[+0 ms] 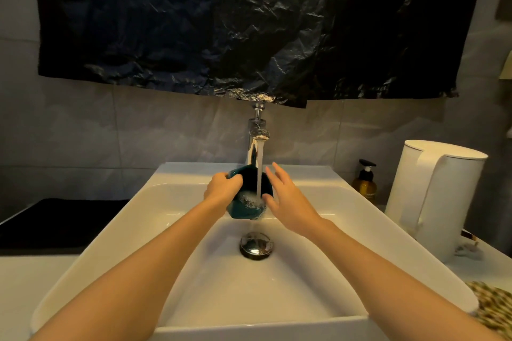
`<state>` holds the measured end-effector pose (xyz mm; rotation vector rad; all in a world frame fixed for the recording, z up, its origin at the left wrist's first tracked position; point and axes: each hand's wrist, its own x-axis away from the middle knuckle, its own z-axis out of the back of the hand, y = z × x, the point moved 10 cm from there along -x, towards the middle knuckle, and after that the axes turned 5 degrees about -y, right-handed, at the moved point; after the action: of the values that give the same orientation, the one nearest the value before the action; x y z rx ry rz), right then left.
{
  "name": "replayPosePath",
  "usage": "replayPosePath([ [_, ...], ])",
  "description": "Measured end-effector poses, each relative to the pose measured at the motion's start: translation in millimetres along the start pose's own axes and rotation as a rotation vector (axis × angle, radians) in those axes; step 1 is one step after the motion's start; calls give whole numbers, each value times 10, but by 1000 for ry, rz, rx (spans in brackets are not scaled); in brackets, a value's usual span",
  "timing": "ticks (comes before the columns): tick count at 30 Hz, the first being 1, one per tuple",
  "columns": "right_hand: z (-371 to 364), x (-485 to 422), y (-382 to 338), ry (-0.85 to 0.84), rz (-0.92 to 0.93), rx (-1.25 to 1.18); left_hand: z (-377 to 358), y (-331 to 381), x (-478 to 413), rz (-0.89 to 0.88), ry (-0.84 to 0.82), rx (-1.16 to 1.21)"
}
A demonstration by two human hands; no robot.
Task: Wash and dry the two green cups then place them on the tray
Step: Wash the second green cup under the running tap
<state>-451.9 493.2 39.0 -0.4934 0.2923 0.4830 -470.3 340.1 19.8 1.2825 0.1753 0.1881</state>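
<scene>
A dark green cup is held tilted over the white sink, under the running stream from the chrome tap. Water splashes into its mouth. My left hand grips the cup's rim on the left side, fingers curled over the edge. My right hand is beside the cup on the right with fingers straight and spread, the thumb touching the cup's side. A second green cup is not visible. A dark flat tray lies on the counter at the left.
A chrome drain plug sits in the basin's middle. On the right stand a white kettle and an amber soap pump bottle. A patterned cloth lies at the lower right. Black plastic sheeting hangs on the wall above the tap.
</scene>
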Motion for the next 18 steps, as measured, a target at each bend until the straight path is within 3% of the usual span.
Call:
replayPosePath([
  [2,83,61,-268,83,220,175,75,23,-11,-11,27,-51],
  [4,39,130,-495,59,361,345,133,46,-36,-24,49,-82],
  [6,-155,148,-549,-82,325,384,159,84,-30,-42,71,-151],
  [9,-254,167,-534,-214,226,165,157,150,5,-73,98,-335],
  [14,-97,166,-519,-111,316,614,177,151,-11,-36,98,-379],
  [15,-140,171,-554,-128,303,580,177,159,-10,-36,97,-389],
  [18,-244,162,-525,-251,135,129,185,149,0,-23,98,-424],
])
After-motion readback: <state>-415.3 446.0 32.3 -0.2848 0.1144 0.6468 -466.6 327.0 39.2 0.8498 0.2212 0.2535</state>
